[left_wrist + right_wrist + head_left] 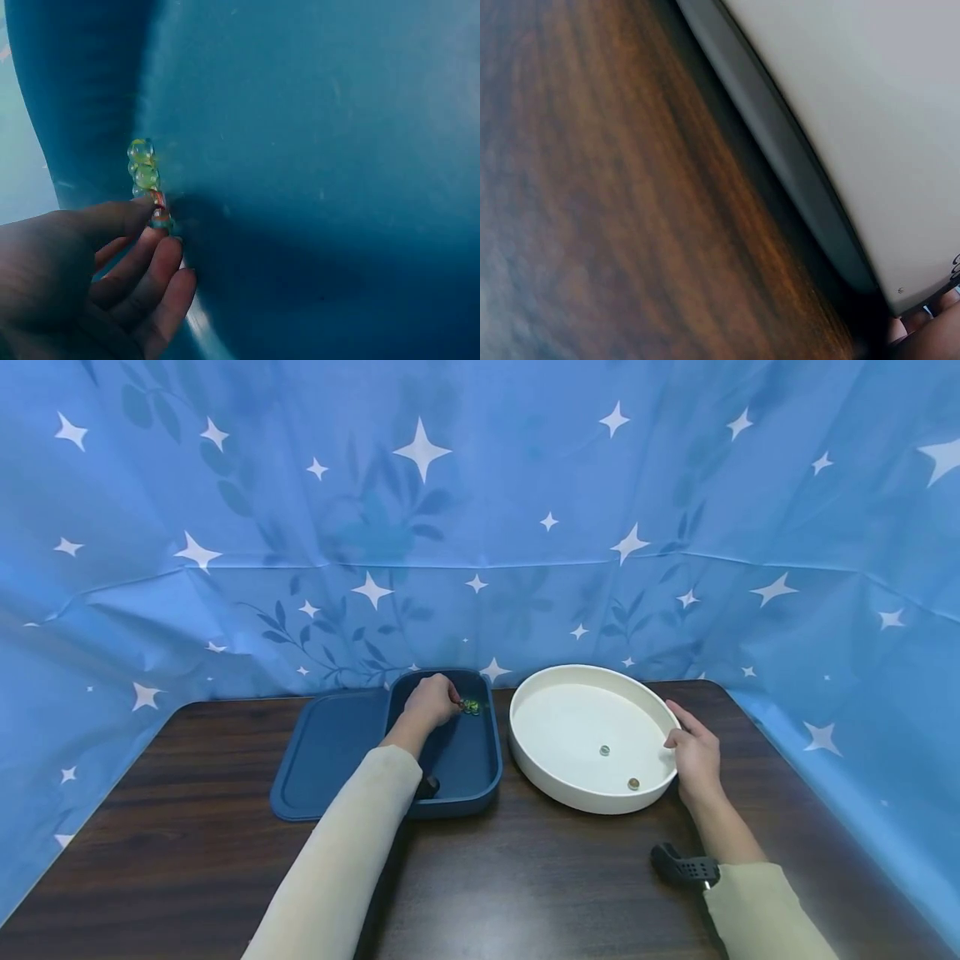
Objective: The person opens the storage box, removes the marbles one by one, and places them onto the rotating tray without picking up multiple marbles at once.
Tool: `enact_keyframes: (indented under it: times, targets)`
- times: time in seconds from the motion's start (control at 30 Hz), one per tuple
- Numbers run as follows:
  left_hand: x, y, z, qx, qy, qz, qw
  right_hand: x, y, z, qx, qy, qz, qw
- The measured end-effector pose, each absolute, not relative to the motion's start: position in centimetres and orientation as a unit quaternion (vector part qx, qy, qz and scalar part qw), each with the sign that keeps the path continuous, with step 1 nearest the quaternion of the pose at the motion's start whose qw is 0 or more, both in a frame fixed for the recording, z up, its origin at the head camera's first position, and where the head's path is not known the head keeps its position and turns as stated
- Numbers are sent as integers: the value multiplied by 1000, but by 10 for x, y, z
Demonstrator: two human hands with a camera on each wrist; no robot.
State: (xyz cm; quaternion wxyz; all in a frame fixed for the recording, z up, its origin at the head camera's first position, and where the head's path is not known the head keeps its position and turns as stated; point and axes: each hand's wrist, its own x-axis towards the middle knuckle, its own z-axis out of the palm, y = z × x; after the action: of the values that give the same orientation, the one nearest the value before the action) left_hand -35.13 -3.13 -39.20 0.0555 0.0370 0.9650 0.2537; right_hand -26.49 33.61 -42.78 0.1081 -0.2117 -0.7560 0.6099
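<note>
Marble (159, 220) was pinched by near-closed left fingers (160, 268); white tray (558, 787) gripped by right fingers (692, 720). Slip seemed risked by smooth roundness, scattering of green marbles (145, 176) beside left fingers by nudging.

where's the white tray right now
In the head view, the round white tray stands on the dark table, right of centre, just right of the deep blue container.

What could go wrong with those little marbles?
The reddish marble might slip, because the left hand holds it with just its fingertips. The green marbles in the blue box could get bumped and roll, as those fingers are right beside them. The pale marble and amber marble could roll if the right hand, gripping the rim, tips the white tray.
</note>
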Motion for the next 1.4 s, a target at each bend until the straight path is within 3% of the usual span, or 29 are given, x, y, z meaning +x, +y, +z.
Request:
enact_keyframes:
  times: [0.27,0.43,0.57,0.73,1.1,1.4]
  targets:
    - [-351,-33,-385,55,958,279,45,-265,337,-428,-207,-754,613,110]
    - [-351,-29,-360,93,940,328,17,-265,338,-427,-205,-754,615,109]
    - [-347,-13,-338,129,930,344,4,-266,339,-426,-201,-757,612,111]
    - [-334,25,-325,161,925,343,28,-266,337,-426,-201,-760,608,107]
    - [-309,111,-346,218,922,312,75,-266,338,-428,-212,-758,607,107]
    - [-305,133,-386,179,951,236,91,-265,338,-428,-201,-759,610,109]
